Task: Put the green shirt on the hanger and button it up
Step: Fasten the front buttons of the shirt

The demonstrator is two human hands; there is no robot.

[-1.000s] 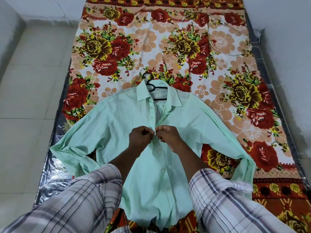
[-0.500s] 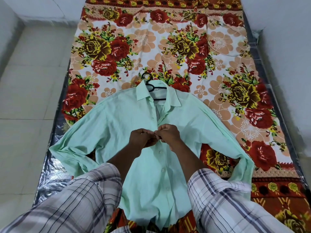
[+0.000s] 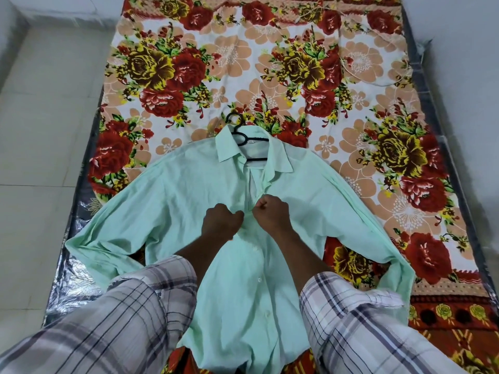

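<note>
A pale green shirt [image 3: 189, 190] lies flat, front up, on a floral bedsheet, sleeves spread to both sides. A black hanger [image 3: 240, 130] sits inside its collar, the hook poking out above. My left hand [image 3: 220, 222] and my right hand [image 3: 271, 214] meet at the chest, each pinching one edge of the front placket. The placket is closed below my hands, with white buttons showing. Above them it gapes open up to the collar. My fingertips hide the button between them.
The floral bedsheet [image 3: 297, 63] covers a mattress on the floor, with a shiny dark edge [image 3: 67, 279] at the left. Pale floor tiles [image 3: 40, 130] lie to the left and a wall [image 3: 464, 76] rises at the right. Plaid sleeves cover my forearms.
Both hands have shifted slightly up the placket toward the collar and stay pinched on its edges. The shirt and hanger have not moved.
</note>
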